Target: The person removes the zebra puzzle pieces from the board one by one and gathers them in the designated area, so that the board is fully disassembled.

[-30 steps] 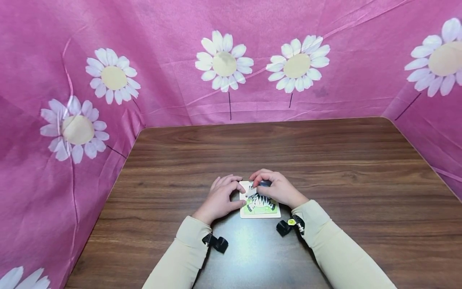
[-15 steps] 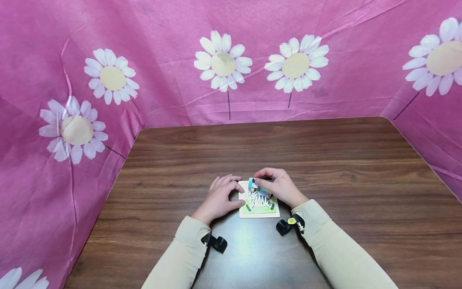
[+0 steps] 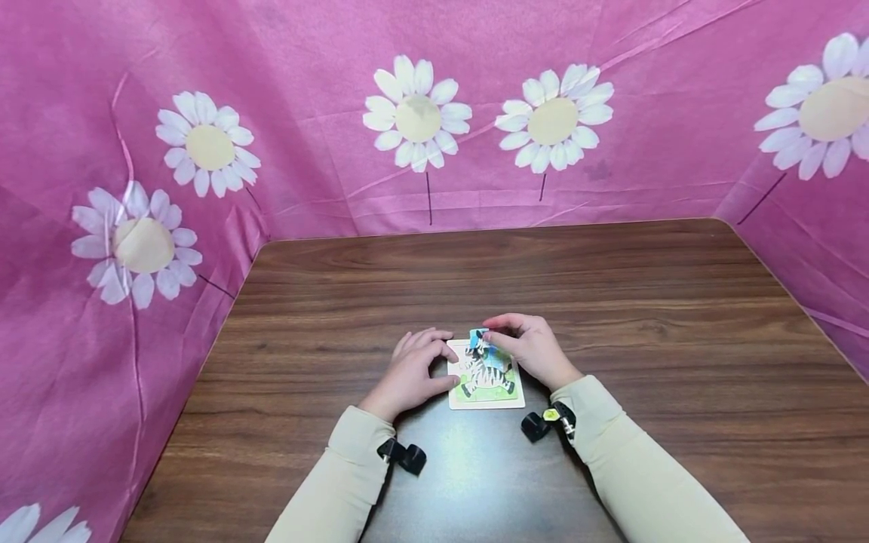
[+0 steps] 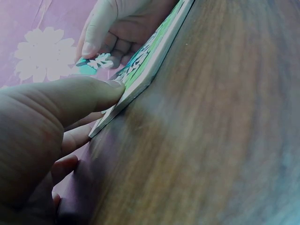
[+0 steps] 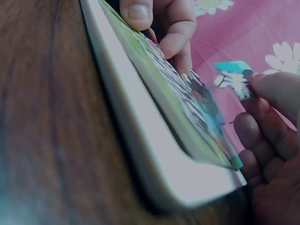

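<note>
A jigsaw puzzle board [image 3: 485, 405] with a pale rim and a zebra on green grass lies flat on the table. My left hand [image 3: 410, 377] holds its left side, thumb and index finger on the edge. In the left wrist view, the thumb [image 4: 103, 95] presses near a corner of the board. Just over the board's far side, my right hand [image 3: 532, 351] pinches a small puzzle piece [image 5: 234, 83] between thumb and fingers. The piece shows a striped zebra head on blue and is tilted, apart from the board in the right wrist view.
The brown wood-grain table [image 3: 645, 324] extends around the board. A pink cloth with daisies [image 3: 312, 98] hangs behind and at both sides. Black wrist cameras sit on both cuffs, the left camera [image 3: 410, 458] and the right camera [image 3: 535, 427].
The piece's dark side showed first; its zebra-head picture now shows. My right hand has shifted slightly away and to the right with it. The left hand stays on the board.
</note>
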The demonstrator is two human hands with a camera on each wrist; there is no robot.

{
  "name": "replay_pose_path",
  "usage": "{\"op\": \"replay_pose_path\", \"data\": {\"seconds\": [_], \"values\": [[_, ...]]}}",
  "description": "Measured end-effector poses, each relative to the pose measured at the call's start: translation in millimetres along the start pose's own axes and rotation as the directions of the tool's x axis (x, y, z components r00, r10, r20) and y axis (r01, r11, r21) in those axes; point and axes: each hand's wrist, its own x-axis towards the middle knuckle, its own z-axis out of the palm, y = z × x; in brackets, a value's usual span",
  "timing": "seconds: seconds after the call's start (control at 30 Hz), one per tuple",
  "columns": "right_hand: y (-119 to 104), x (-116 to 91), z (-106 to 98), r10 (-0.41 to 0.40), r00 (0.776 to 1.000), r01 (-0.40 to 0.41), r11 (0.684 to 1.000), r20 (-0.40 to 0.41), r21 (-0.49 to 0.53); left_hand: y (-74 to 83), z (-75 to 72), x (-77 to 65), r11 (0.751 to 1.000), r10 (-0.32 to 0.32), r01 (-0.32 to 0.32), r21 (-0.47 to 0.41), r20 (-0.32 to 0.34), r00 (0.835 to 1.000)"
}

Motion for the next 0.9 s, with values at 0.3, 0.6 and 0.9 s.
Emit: {"op": "replay_pose_path", "data": {"seconds": [0.3,0.6,0.9], "values": [[0,-3,-8,0.027,1.0,-0.027,0.999,-0.014,-0.035,0.1,0.2,-0.8,1.0,-0.006,0.006,-0.004,0.0,1.0],[6,-6,-17,0.004,1.0,-0.006,0.996,-0.026,-0.085,-0.8,0.9,-0.3,1.0,-0.007,0.007,-0.006,-0.001,1.0],[14,-8,-27,0.009,0.999,-0.016,0.99,-0.048,-0.143,-3.6,1.7,0.6,1.0,0.007,-0.007,-0.002,0.003,1.0]]}}
